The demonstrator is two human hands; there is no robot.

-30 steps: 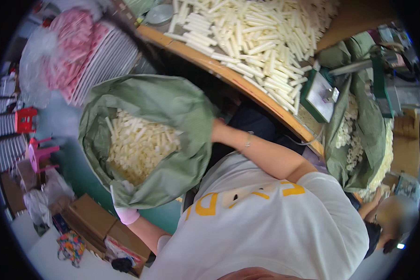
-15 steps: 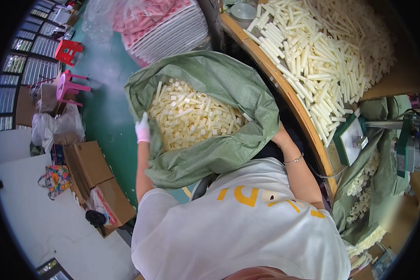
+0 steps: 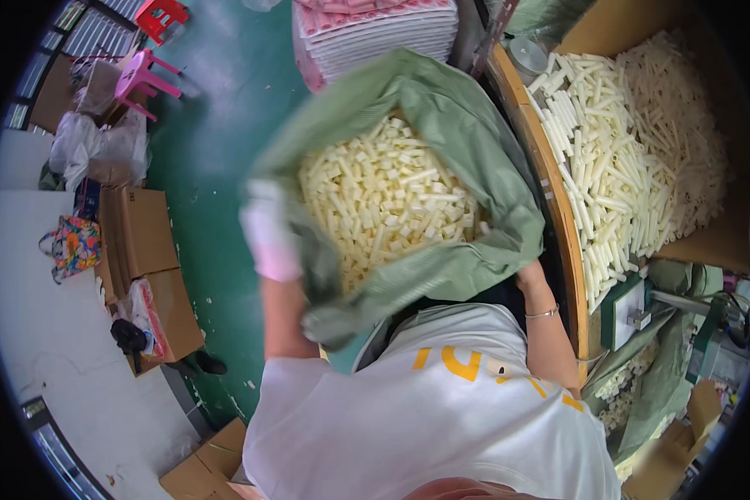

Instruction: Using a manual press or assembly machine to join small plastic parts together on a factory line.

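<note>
The sack (image 3: 500,246) is matt woven plastic, creased; its pieces (image 3: 392,200) look like smooth plastic. The table edge (image 3: 552,146) is wood, the boxes (image 3: 150,229) matt cardboard, the bracelet (image 3: 543,313) shiny metal, the shirt (image 3: 425,417) soft cloth, the floor (image 3: 217,150) smooth and glossy.

Left hand (image 3: 270,233) now blurred, larger in view, green sack (image 3: 450,268) blurred at left

Soft, fairly bright light leaves a pale sheen on the green floor (image 3: 225,71). The left hand (image 3: 270,235) and left side of the green sack (image 3: 425,279) are blurred; the bench (image 3: 552,171) edge bows, blackness rimming the view.
</note>
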